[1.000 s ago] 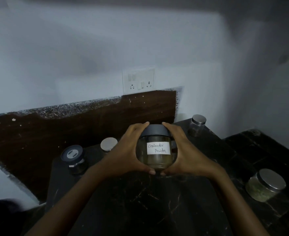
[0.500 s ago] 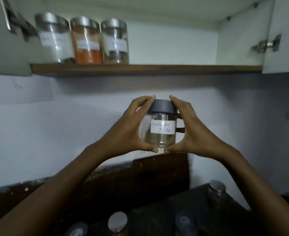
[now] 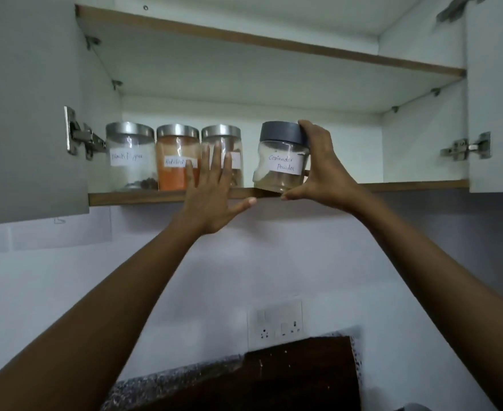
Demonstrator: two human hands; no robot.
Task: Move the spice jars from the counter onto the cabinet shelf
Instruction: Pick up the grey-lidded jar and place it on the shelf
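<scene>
Grey-lidded and clear, the coriander jar (image 3: 280,161) is up at the front edge of the cabinet shelf (image 3: 143,197), to the right of three steel-lidded jars. Its paper label reads "Coriander Powder" and a pale powder fills its lower part. It leans a little, and whether its base already rests on the shelf cannot be told.

In the head view, the right hand (image 3: 327,170) holds this jar from its right side: the fingers curl over the edge of the lid, and the thumb reaches under the base. The left hand (image 3: 211,200) holds nothing. It is spread flat with straight fingers, raised in front of the shelf edge just left of the jar. Its thumb points toward the jar's base and stops just short of it.

The left hand's fingers partly cover the red jar (image 3: 176,157) and the third jar (image 3: 220,132) beside it. Furthest left stands the pepper jar (image 3: 130,157), clear of both hands. All three stand upright in a close row.

Both cabinet doors hang open, with a metal hinge (image 3: 81,137) showing on the left one. Below, a socket plate (image 3: 275,324) sits on the white wall.
</scene>
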